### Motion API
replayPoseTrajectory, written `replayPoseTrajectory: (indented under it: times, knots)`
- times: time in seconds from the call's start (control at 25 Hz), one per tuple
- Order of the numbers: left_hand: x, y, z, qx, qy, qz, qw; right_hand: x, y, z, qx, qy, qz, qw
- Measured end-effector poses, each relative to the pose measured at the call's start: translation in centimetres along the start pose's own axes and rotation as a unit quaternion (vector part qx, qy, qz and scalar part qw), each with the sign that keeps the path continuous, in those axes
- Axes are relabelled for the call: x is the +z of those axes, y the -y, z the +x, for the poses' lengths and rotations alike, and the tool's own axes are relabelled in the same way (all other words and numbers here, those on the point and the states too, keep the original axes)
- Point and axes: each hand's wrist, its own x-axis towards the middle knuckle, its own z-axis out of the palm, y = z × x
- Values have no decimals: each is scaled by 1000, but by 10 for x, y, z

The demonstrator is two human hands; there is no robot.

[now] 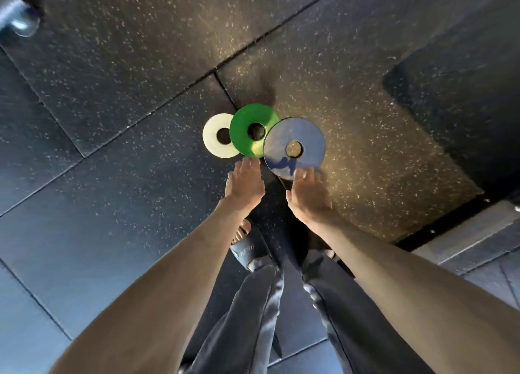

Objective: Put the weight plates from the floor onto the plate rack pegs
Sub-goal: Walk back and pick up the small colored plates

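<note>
Three small weight plates lie overlapping on the rubber floor: a white plate [212, 140] at the left, a green plate [243, 133] in the middle and a blue plate [309, 140] at the right, resting partly over the green one. My left hand [245, 180] reaches down with straight fingers, fingertips at the near edge of the green plate. My right hand [308, 195] has its fingers curled at the near edge of the blue plate, which looks tipped up. The plate rack is out of view.
Speckled black rubber floor tiles [140, 64] surround the plates. A metal barbell end [19, 18] lies at the far left corner. A dark mat [464, 114] and a grey base [478, 233] sit to the right. My legs and sandalled feet [247, 249] stand just behind the plates.
</note>
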Motion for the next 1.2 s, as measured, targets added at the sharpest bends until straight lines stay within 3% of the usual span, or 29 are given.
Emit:
replayPoseTrajectory:
  times: [0.24, 0.4, 0.64, 0.88, 1.12, 1.2]
  knots:
    - [58, 23, 84, 59, -53, 167, 983, 52, -19, 80, -28, -90, -78, 992]
    - [73, 24, 109, 60, -40, 275, 959, 69, -26, 104, -63, -80, -136, 985]
    - [70, 16, 121, 34, -33, 278, 959, 76, -25, 115, -113, -94, -161, 976]
    - [70, 1, 127, 18, -52, 343, 938, 80, -22, 124, -154, -127, -195, 960]
    - [79, 1, 105, 41, -9, 317, 948, 40, -59, 106, -238, -17, -230, 943]
    - [71, -1, 89, 40, 46, 268, 961, 18, -62, 95, -248, 36, -221, 942]
